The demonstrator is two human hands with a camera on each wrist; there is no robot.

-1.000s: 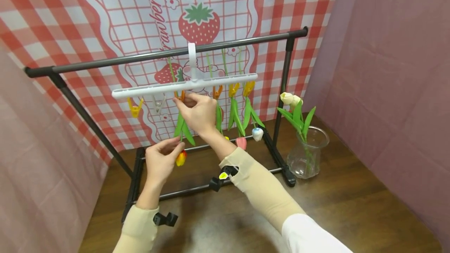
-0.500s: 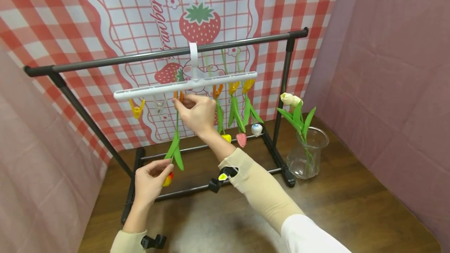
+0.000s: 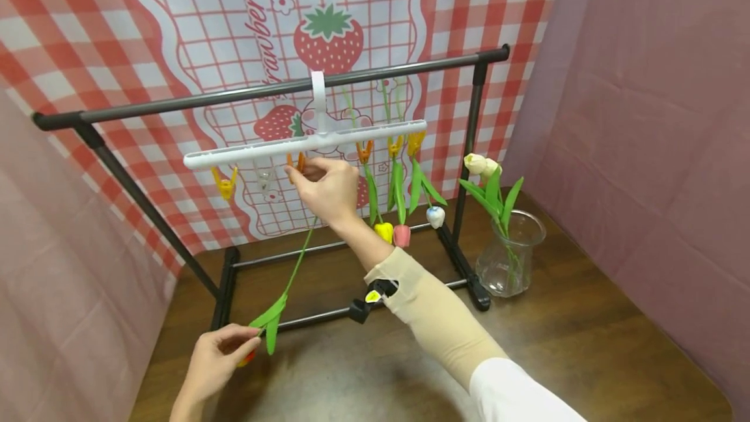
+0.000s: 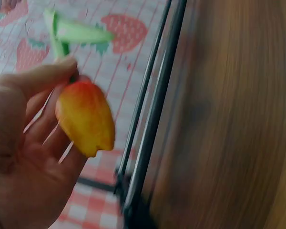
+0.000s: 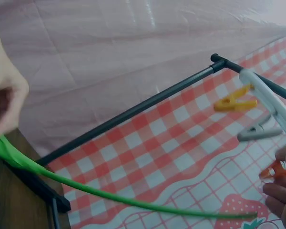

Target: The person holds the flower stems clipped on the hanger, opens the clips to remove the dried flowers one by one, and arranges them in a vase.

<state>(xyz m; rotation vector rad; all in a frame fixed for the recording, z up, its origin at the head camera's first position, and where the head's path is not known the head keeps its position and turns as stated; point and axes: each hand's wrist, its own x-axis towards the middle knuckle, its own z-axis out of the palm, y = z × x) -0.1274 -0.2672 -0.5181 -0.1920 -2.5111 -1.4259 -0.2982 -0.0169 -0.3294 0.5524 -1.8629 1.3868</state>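
Note:
My left hand [image 3: 212, 358] pinches an artificial tulip by its stem, close under the bloom. The red-and-yellow tulip [image 4: 87, 118] fills the middle of the left wrist view. Its long green stem [image 5: 133, 203] stretches toward the hanger, and the bare tip lies apart from the orange clip in the right wrist view. My right hand [image 3: 329, 193] pinches that orange clip [image 3: 295, 164] under the white hanger [image 3: 252, 151]. A yellow clip [image 3: 225, 183] and a clear clip [image 3: 265, 178] hang left of it without flowers.
Yellow [image 3: 383, 233], pink [image 3: 402, 236] and white-blue tulips [image 3: 435, 217] hang upside down from clips at right. A dark metal rack [image 3: 410, 71] carries the hanger. To its right, a glass vase [image 3: 508, 272] holds pale tulips [image 3: 483, 165]. A checked strawberry cloth [image 3: 469, 5] hangs behind.
My left hand has moved down and left with the red-and-yellow tulip, drawing its stem out of the orange clip. My right hand stays at the clip. The hanging tulips have swung slightly.

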